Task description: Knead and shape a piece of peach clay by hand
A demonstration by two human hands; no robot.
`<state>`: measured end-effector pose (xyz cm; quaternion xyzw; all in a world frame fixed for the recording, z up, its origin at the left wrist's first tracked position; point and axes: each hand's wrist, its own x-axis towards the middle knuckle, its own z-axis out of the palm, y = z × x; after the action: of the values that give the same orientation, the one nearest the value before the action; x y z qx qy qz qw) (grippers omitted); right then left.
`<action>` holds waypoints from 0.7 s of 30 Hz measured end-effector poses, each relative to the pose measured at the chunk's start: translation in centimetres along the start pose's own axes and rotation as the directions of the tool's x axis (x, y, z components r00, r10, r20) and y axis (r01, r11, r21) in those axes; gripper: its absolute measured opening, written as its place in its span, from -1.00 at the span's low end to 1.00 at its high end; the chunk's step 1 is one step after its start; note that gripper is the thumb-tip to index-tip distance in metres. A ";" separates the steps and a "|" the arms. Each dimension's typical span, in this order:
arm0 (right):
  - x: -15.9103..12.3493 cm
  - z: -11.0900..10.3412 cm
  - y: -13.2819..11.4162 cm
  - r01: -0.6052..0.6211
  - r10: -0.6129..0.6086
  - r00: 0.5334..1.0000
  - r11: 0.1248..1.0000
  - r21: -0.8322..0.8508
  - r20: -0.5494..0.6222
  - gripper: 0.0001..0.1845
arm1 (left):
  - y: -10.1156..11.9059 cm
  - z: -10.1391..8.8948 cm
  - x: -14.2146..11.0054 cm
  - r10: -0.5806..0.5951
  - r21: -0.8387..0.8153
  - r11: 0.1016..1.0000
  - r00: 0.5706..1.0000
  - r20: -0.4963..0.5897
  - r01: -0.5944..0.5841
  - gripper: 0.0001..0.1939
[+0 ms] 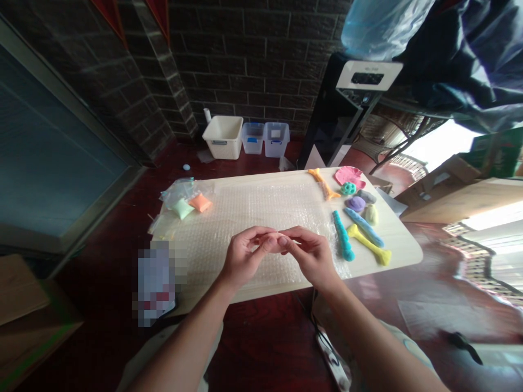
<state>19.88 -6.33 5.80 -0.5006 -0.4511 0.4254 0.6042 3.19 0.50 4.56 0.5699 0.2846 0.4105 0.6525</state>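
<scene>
My left hand (247,255) and my right hand (312,253) meet over the middle of the table, thumbs and fingers pinched together. Between the fingertips is a small pale pink piece (278,243), seemingly soft clay; the fingers hide much of it. Right of my hands lie shaped clay pieces: a teal beaded stick (342,235), a yellow bone shape (370,246), a blue roll (365,226) and an orange bone shape (324,184). Behind them are a purple lump (355,204), a pale yellow-green lump (371,215), a grey lump (366,196), a teal openwork ball (348,188) and a flat pink piece (350,176).
Bubble wrap (245,209) covers much of the table. At its left lie a green packet (182,209), an orange packet (200,203) and clear bags (177,190). Bins (223,139) stand by the wall, a black dispenser (327,114) behind, cartons (461,190) at right.
</scene>
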 end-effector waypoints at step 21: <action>-0.1 -0.1 0.8 -0.020 0.020 0.999 1.000 -0.008 -0.047 -0.74 | -0.2 -0.2 0.1 0.050 0.119 0.992 0.999 -0.005 -0.049 -0.79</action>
<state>19.87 -6.32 5.02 -0.5175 -0.4338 0.4176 0.6080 3.12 0.73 4.32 0.6130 0.2970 0.4112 0.6058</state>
